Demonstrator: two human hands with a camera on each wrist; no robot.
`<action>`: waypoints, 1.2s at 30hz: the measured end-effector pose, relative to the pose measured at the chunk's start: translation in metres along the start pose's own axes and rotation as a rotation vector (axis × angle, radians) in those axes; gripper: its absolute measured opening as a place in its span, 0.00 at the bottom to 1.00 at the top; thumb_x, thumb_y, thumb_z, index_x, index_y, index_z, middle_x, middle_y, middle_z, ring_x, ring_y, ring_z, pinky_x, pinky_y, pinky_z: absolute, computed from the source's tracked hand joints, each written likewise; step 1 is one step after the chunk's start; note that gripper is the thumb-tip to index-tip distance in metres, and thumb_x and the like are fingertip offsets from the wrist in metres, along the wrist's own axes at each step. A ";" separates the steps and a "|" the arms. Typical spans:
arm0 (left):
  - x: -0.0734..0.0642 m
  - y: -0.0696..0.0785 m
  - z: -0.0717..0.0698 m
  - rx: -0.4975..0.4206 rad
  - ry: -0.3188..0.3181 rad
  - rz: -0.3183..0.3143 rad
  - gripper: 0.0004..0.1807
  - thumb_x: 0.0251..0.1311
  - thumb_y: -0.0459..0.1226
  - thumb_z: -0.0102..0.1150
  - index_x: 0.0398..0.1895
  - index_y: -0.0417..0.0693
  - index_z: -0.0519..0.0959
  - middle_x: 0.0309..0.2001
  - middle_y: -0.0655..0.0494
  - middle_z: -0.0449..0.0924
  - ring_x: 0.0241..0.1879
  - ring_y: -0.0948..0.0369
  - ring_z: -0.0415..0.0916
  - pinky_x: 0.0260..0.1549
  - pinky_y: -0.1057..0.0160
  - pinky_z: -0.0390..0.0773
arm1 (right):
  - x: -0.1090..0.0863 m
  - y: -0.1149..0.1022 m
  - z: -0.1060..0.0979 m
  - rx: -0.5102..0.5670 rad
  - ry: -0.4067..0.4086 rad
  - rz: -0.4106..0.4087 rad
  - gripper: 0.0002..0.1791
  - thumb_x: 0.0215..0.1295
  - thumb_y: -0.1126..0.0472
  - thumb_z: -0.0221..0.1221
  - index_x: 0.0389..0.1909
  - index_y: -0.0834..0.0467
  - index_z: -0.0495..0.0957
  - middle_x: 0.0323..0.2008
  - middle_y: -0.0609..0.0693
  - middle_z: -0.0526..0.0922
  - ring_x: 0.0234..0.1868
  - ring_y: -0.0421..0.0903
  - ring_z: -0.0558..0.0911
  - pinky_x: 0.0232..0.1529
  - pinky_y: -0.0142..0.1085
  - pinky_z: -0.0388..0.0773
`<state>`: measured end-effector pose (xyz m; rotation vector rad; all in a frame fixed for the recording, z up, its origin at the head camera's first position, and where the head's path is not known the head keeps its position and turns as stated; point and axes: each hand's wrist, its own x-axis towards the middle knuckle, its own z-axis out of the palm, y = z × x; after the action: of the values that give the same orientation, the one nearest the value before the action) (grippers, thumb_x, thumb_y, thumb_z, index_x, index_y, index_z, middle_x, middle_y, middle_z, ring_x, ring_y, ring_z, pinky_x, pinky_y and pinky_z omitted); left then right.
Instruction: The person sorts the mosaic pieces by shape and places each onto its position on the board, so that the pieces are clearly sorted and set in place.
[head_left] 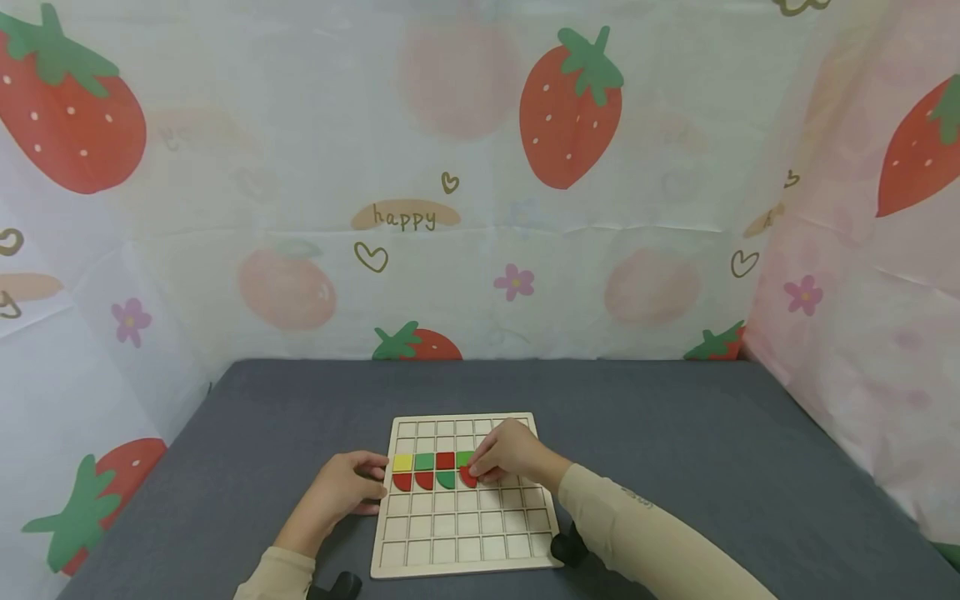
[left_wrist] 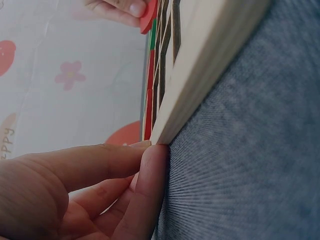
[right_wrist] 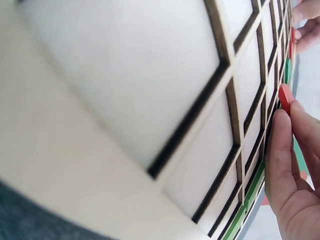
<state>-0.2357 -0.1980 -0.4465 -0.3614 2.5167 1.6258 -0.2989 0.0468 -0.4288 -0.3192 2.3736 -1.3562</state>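
Observation:
A pale wooden grid board [head_left: 465, 567] lies on the table. My right hand [head_left: 513, 454] pinches a red piece with a rounded edge [head_left: 468, 477] between thumb and finger, over the second filled row; in the right wrist view the red piece [right_wrist: 285, 97] shows at the fingertips. My left hand [head_left: 341, 492] holds the board's left edge, thumb and finger meeting at the rim in the left wrist view. A yellow square [head_left: 402, 462], a green square [head_left: 424, 461] and a red square [head_left: 446, 460] sit in one row. Below them are rounded red pieces [head_left: 402, 482] and a green one [head_left: 446, 479].
The dark grey cloth-covered table [head_left: 675, 467] surrounds the board. White curtains [head_left: 480, 292] with strawberry prints stand behind it and on both sides. Black devices [head_left: 570, 546] are at both wrists.

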 end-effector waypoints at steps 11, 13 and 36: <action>0.000 -0.002 0.000 0.006 0.006 0.001 0.26 0.51 0.20 0.62 0.57 0.30 0.76 0.42 0.43 0.76 0.34 0.58 0.79 0.28 0.60 0.86 | 0.001 -0.002 0.006 -0.157 0.036 -0.080 0.02 0.51 0.73 0.70 0.27 0.66 0.88 0.25 0.54 0.88 0.20 0.40 0.83 0.26 0.31 0.84; 0.000 -0.001 0.001 0.007 0.006 0.004 0.26 0.51 0.20 0.62 0.57 0.30 0.76 0.42 0.43 0.76 0.34 0.58 0.79 0.28 0.60 0.86 | 0.000 -0.003 0.007 -0.181 0.033 -0.093 0.02 0.51 0.74 0.70 0.27 0.66 0.88 0.25 0.54 0.88 0.19 0.39 0.82 0.25 0.31 0.83; 0.001 -0.001 0.001 0.011 0.002 -0.007 0.26 0.52 0.20 0.63 0.58 0.31 0.76 0.43 0.43 0.77 0.35 0.58 0.79 0.28 0.60 0.87 | -0.022 0.013 -0.045 0.071 0.046 -0.018 0.14 0.57 0.62 0.70 0.43 0.64 0.86 0.36 0.53 0.88 0.32 0.45 0.87 0.40 0.41 0.87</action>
<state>-0.2369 -0.1978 -0.4481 -0.3708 2.5214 1.6093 -0.2991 0.0962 -0.4146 -0.2939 2.3584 -1.4666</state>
